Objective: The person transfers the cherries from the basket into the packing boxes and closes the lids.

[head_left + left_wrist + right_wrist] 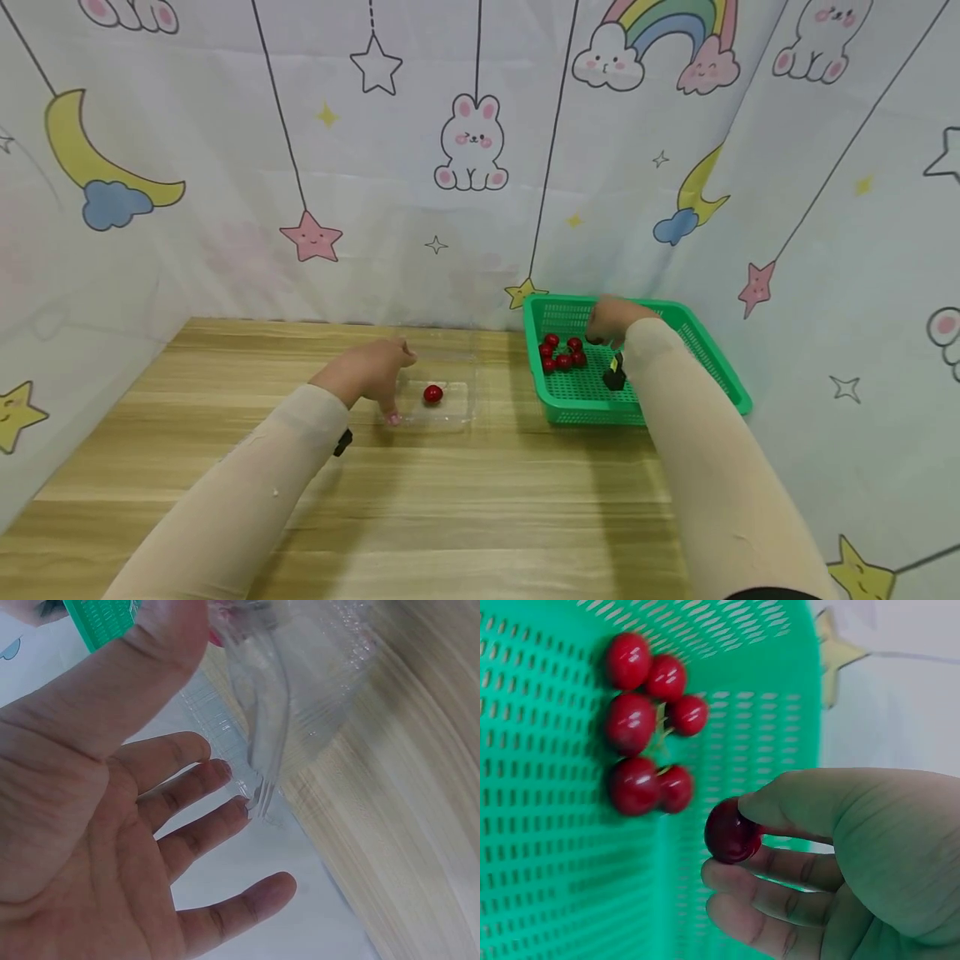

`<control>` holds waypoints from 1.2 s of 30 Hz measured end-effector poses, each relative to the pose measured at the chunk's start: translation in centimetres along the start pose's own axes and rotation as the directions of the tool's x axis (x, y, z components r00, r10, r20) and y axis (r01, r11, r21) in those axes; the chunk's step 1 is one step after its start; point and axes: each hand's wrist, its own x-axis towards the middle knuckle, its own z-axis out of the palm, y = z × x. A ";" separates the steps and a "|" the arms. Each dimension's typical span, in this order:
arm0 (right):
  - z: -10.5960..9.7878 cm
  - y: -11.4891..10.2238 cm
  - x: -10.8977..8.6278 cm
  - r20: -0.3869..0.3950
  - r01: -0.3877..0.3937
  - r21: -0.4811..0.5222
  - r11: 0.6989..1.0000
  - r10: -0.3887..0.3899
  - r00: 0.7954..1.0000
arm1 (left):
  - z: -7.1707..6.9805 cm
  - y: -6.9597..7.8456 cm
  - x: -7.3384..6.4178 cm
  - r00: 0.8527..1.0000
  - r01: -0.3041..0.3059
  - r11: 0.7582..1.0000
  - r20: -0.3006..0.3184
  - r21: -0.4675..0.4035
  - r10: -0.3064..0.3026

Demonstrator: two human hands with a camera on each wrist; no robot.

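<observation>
My right hand (612, 318) is inside the green plastic basket (592, 414), above its floor. In the right wrist view its thumb and fingers pinch a dark red cherry (733, 831), beside several other cherries (632, 724) with green stems. At the left side of a clear plastic box (454, 410), my left hand (367, 375) has its thumb near the front corner and its fingers toward the back. The left wrist view shows these fingers (202, 829) loosely extended against the clear plastic. One red cherry (432, 395) lies in the box.
The box's clear lid (438, 343) stands raised at the back. Box and basket sit apart on a wood-grain table (450, 517). A printed curtain (375, 167) hangs directly behind them and along both sides.
</observation>
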 end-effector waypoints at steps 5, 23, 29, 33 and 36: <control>-1.3 -2.5 -1.3 -0.075 0.095 -0.043 0.995 -0.098 0.992 | 0.1 0.1 0.2 1.000 0.001 1.000 0.006 -0.005 -0.001; 2.0 -13.9 -3.0 -0.077 0.343 -0.187 0.920 -0.362 0.929 | 0.1 0.0 0.4 1.000 -0.006 1.000 0.015 -0.013 0.006; 5.4 -17.4 -2.9 0.037 0.466 -0.214 0.859 -0.469 0.882 | -0.1 0.2 0.2 1.000 0.005 1.000 0.021 0.004 -0.005; 7.6 -19.1 -2.7 0.089 0.509 -0.255 0.822 -0.505 0.859 | -0.3 0.3 0.1 1.000 0.002 1.000 0.024 0.017 -0.003; 9.1 -19.8 -2.2 0.113 0.521 -0.271 0.809 -0.511 0.852 | -0.5 0.4 0.0 1.000 0.001 1.000 0.027 0.023 -0.002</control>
